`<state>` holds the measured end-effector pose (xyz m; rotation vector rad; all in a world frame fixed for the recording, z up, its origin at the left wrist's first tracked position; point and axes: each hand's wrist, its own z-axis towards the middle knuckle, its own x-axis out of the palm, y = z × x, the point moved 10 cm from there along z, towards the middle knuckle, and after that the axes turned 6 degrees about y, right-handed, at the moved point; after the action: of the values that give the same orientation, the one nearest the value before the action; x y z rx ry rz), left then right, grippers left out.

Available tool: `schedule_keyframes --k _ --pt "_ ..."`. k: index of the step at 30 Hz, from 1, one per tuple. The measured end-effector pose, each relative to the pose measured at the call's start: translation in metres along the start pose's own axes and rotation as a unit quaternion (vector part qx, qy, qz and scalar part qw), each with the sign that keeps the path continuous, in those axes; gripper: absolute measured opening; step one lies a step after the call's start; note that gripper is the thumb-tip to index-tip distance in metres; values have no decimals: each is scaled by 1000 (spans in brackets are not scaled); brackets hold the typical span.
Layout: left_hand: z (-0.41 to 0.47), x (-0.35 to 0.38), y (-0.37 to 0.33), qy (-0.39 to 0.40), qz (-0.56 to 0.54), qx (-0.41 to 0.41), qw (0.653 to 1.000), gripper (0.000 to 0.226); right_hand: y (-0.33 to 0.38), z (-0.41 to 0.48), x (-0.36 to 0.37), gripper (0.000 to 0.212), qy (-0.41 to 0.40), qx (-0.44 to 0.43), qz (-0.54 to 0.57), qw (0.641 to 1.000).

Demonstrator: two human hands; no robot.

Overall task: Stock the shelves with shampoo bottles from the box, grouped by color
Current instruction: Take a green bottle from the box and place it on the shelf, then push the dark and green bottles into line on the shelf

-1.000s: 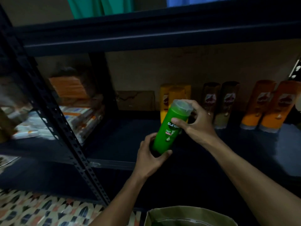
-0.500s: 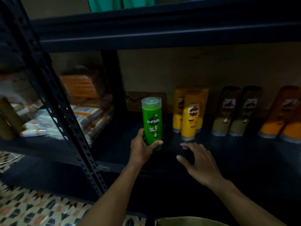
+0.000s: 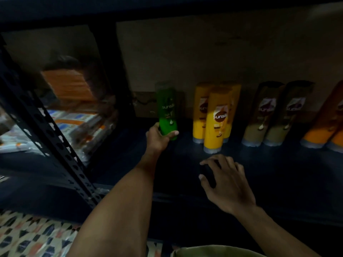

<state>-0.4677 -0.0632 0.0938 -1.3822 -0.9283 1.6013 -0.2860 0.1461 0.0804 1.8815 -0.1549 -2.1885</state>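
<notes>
My left hand (image 3: 157,137) grips the lower part of a green shampoo bottle (image 3: 167,110), which stands upright far back on the dark shelf (image 3: 269,167), left of the yellow bottles (image 3: 215,117). Further right stand two dark brown bottles (image 3: 274,112) and orange bottles (image 3: 326,123) at the frame's edge. My right hand (image 3: 224,180) hovers over the front of the shelf with its fingers spread and holds nothing. The rim of the box (image 3: 213,252) shows at the bottom edge.
A perforated black upright post (image 3: 50,127) slants across the left. Behind it lie stacked packets and an orange box (image 3: 68,86) on the neighbouring shelf. Patterned floor tiles (image 3: 33,236) show at the lower left. A shelf board overhangs at the top.
My right hand let go of the green bottle and dropped to the shelf front. My left hand carried the bottle back and set it upright beside the yellow ones.
</notes>
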Motion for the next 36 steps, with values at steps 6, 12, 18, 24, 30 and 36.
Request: schedule_keyframes --k 6,12,18,24,30,36 --pt "6 5 4 -3 -14 -4 1000 49 0 -1 0 45 9 6 -7 1000" --pt "5 5 6 -3 -28 -3 1000 47 1 -1 -1 43 12 12 -4 1000" --pt "-3 5 7 -5 16 -19 1000 72 2 -3 -2 41 13 9 10 1000" --pt "-68 -9 7 -10 2 -9 1000 75 1 -7 -2 39 12 7 51 999" --pt "-187 -22 -28 -4 11 95 995 39 2 -33 -15 36 -15 -10 138 990" --pt "-302 4 -34 15 -17 130 991 23 4 -140 -32 43 -130 -57 230 963"
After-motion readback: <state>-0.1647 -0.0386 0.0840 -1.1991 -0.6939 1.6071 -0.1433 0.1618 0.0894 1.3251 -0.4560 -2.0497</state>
